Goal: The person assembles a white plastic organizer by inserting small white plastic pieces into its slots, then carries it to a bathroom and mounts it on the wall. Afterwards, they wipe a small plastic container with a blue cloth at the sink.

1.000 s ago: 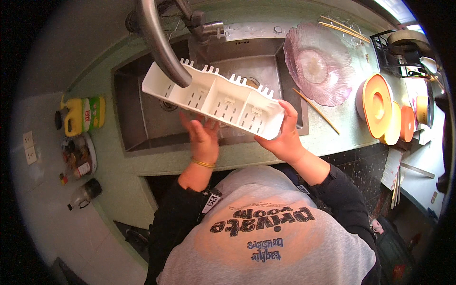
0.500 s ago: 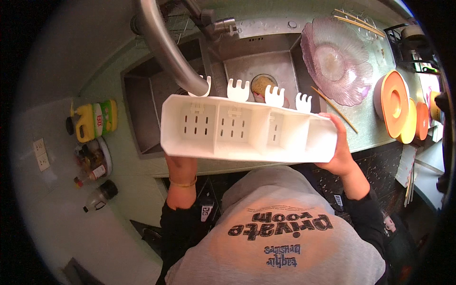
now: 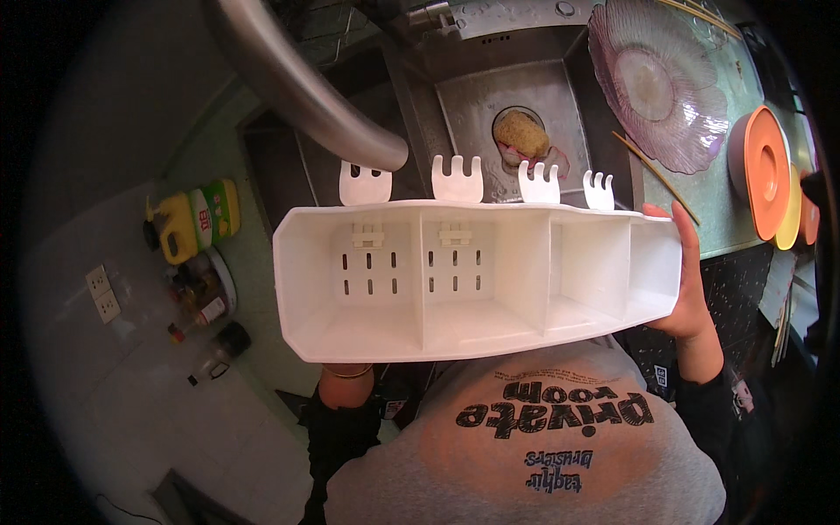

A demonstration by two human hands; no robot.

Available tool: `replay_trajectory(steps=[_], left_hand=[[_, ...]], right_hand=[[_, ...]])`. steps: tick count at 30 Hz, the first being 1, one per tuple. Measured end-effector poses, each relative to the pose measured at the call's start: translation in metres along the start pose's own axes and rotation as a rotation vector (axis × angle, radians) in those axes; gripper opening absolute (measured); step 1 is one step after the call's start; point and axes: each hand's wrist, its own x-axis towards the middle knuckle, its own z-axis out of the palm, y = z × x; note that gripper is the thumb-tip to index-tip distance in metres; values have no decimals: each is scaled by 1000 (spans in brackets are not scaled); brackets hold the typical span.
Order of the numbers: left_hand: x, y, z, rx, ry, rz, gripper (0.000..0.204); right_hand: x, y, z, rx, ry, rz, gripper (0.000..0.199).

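A white plastic utensil caddy (image 3: 490, 346) is held up level in front of me, over the near edge of the sink. Dividers split it into several compartments, with drain slots in the two at the left, and fork-shaped hooks (image 3: 458, 179) rise along its far edge. My right hand (image 3: 691, 302) grips the caddy's right end, fingers curled around it. Under the left part of the caddy is my left hand (image 3: 346, 387); only its wrist with a thin bracelet shows, the fingers being hidden. Nothing is visible inside the compartments.
Behind the caddy lies a double steel sink (image 3: 464, 96) with a yellowish sponge (image 3: 522, 133) at the drain. A faucet (image 3: 306, 96) arches over the left. To the right are a glass bowl (image 3: 652, 83), a chopstick (image 3: 656, 179) and orange lids (image 3: 761, 175); a yellow bottle (image 3: 197, 219) stands left.
The caddy has come nearer and lower in view, with both hands still at it. More of the sink and the sponge shows behind it.
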Motion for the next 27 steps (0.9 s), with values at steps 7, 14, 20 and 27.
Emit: replay_trajectory(steps=[7,14,20,27], left_hand=[[3,1,22,187,-69,30,59],[14,3,27,1802,365,374,74],[33,1,3,1293,314,465,75],[59,1,-30,1245,525,69,42]], right_hand=[[8,-1,5,34,2,20,121],[34,-2,23,84,146,95,118],[62,17,41,66,55,122,104],[108,40,54,3,251,393,76]])
